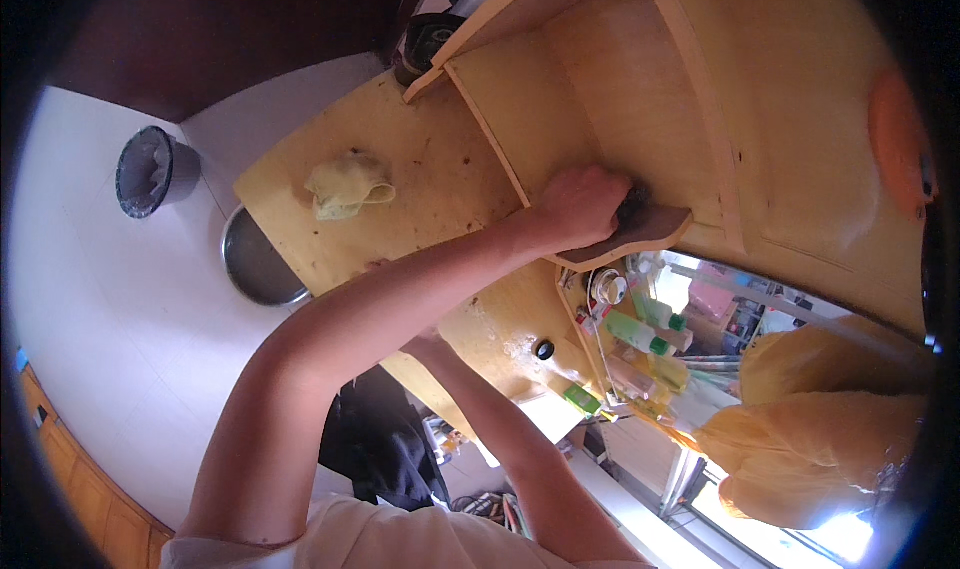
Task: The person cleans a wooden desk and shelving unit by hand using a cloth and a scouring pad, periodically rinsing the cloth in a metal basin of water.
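Note:
My left hand (583, 207) reaches across into a shelf compartment of the wooden desk (420, 139). Its fingers are closed around a dark, wiry scouring pad (633, 205), which presses against the shelf's curved lower board (640, 241). My forearms cross, the left one passing above the right. Most of my right hand (422, 343) is hidden under the left forearm, low over the desktop, so its fingers cannot be read. A crumpled pale yellow cloth (348, 184) lies on the desktop, away from both hands.
Several bottles (637, 333) stand crowded beside the shelf. A small black cap (544, 350) and a green packet (581, 399) lie near the desk's edge. On the floor are a grey bin (157, 172) and a round metal basin (258, 259). Yellow fabric (810, 429) hangs at right.

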